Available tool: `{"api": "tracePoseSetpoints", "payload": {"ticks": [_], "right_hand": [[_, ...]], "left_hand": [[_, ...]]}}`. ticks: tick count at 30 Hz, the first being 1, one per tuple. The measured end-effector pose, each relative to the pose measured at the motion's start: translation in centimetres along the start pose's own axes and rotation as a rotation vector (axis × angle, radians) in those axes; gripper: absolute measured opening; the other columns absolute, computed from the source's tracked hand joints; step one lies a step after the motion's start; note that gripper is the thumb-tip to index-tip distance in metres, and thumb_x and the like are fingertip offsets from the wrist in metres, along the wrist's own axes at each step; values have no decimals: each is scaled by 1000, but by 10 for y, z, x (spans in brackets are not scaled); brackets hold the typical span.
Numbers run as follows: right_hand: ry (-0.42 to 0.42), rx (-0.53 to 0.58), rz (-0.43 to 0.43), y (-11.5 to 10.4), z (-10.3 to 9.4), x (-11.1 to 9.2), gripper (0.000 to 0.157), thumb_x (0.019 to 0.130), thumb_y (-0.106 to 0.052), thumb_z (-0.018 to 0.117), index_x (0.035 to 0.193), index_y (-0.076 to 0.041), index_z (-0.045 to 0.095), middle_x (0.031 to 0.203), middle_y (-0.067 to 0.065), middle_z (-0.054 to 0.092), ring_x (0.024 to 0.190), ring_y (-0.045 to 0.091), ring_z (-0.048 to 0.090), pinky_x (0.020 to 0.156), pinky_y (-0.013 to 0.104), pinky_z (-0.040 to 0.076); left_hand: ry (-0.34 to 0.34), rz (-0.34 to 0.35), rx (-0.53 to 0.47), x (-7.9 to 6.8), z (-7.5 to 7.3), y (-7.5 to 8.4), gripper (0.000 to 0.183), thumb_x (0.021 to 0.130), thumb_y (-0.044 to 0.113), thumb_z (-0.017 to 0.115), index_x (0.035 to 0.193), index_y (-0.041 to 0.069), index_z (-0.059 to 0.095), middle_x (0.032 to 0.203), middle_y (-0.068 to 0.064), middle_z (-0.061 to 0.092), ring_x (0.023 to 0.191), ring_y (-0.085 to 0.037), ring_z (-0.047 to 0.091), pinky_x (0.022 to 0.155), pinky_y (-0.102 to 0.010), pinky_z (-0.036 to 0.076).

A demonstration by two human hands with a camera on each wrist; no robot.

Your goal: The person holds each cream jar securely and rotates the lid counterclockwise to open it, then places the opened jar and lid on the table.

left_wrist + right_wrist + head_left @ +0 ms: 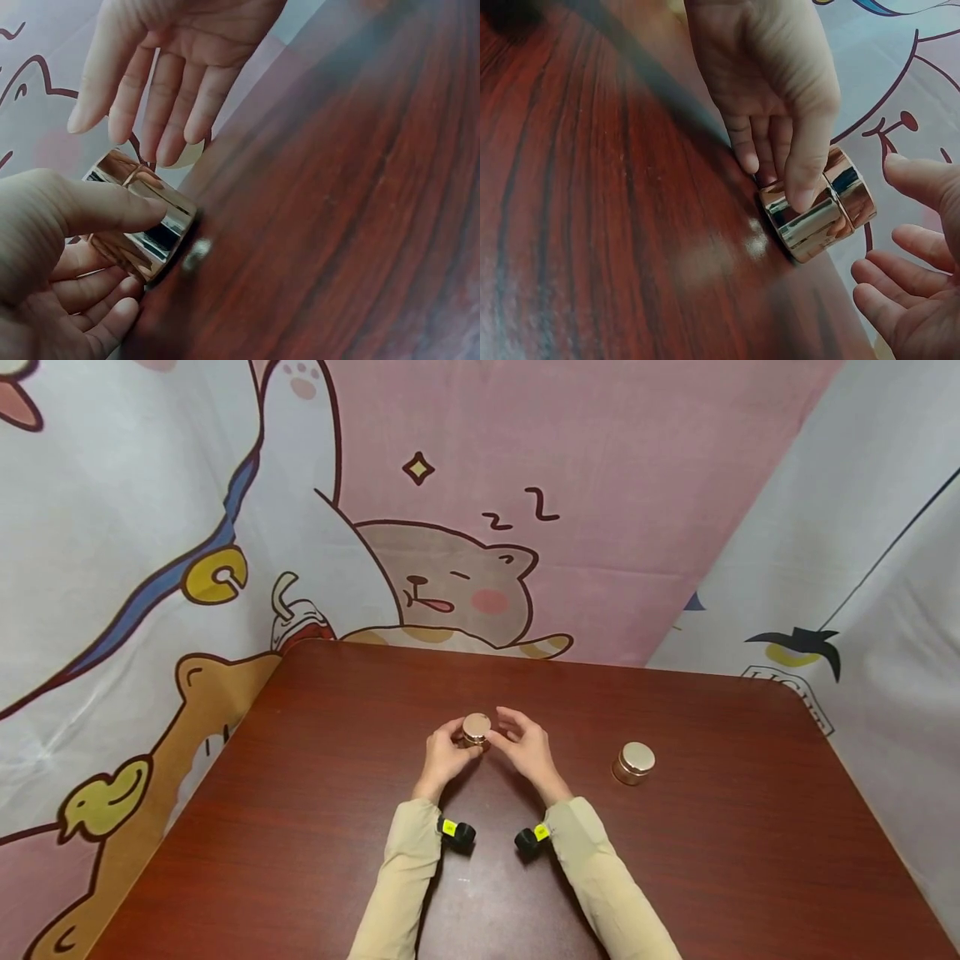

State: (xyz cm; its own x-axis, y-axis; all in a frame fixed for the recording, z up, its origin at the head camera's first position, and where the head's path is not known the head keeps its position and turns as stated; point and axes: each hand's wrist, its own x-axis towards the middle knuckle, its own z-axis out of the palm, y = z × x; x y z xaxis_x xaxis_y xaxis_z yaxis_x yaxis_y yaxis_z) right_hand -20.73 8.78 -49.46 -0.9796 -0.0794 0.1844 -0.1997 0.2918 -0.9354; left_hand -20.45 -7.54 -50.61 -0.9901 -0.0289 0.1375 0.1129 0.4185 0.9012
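A small shiny gold lidded jar [477, 727] stands upright on the table in the middle of the head view. My left hand [446, 755] grips its lower part, thumb on the near side and fingers round behind, as the left wrist view shows on the jar [154, 225]. My right hand [527, 748] hovers close on the jar's right side, thumb and fingers spread, with a gap to the lid in the right wrist view. There the right fingers [904, 281] are apart from the jar [817, 214].
A second gold jar [634, 762] with its lid on stands to the right on the reddish-brown wooden table [337, 827]. Behind the table's far edge hangs a cartoon-printed cloth [637, 510]. Each wrist wears a small black camera [460, 835].
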Motion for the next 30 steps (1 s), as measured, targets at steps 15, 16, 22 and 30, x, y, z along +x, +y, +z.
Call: {"api": "tracePoseSetpoints", "payload": {"ticks": [15, 16, 22, 30], "right_hand": [[-2, 3, 26, 4, 2, 0, 52, 87, -2, 81, 134, 10, 61, 130, 29, 66, 123, 43, 63, 105, 56, 50], [-1, 4, 25, 4, 2, 0, 52, 87, -2, 81, 134, 10, 60, 130, 29, 66, 123, 43, 63, 105, 56, 50], [6, 36, 11, 1, 0, -1, 51, 87, 1, 80, 132, 12, 60, 130, 32, 64, 123, 45, 62, 106, 57, 49], [15, 53, -34, -8, -6, -2, 49, 87, 5, 78, 131, 14, 59, 129, 35, 63, 122, 46, 62, 104, 56, 50]], "left_hand": [[12, 49, 41, 5, 2, -5, 51, 71, 5, 90, 116, -7, 71, 97, -22, 75, 90, -34, 71, 80, -39, 58], [12, 51, 44, 5, 2, -5, 50, 71, 6, 90, 116, -6, 72, 97, -21, 75, 89, -34, 71, 79, -38, 58], [9, 90, 64, 3, 3, -8, 50, 71, 6, 91, 115, -7, 72, 96, -20, 76, 86, -32, 72, 77, -36, 58], [-17, 132, 11, 1, 4, -2, 52, 72, 4, 90, 118, -9, 70, 103, -23, 75, 91, -35, 72, 79, -42, 61]]}}
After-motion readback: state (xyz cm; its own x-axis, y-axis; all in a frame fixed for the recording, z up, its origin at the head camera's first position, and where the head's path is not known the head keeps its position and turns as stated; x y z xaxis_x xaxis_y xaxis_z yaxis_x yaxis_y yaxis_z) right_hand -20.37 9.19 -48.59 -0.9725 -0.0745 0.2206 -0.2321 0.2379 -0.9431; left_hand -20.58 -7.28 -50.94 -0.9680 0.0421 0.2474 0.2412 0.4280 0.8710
